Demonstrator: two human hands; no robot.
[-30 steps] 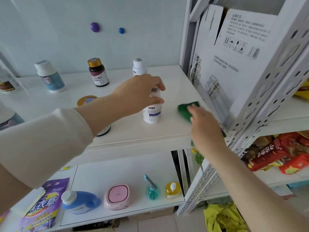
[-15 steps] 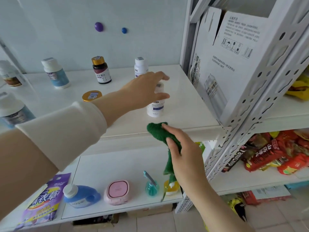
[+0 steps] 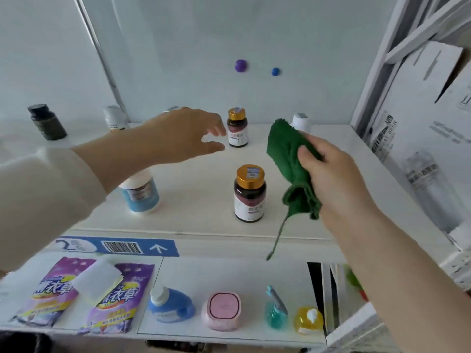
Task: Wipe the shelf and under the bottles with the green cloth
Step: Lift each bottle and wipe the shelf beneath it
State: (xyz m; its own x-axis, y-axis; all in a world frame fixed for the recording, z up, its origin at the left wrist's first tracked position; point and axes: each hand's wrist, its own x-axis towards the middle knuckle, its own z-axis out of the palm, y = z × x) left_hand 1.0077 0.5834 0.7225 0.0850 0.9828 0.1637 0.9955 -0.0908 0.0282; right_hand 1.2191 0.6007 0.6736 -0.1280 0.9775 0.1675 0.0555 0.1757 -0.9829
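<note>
Our right hand [image 3: 339, 179] grips the green cloth [image 3: 288, 159] bunched above the shelf [image 3: 198, 194] while our empty left hand [image 3: 183, 133] spreads toward the rear brown bottle [image 3: 237, 128], so we judge lifting it and wiping beneath comes next.

Soft, even, cool light fills the view, washing the white shelf [image 3: 204, 194] and back wall [image 3: 178, 47] pale. Shadows are faint, only a weak smudge at the foot of the gold-capped bottle [image 3: 249, 197]. The green cloth [image 3: 285, 149] looks slightly blurred. The wide lens bends the posts [image 3: 377, 72] at the right edge, and the near sleeve [image 3: 38, 200] is soft.
</note>
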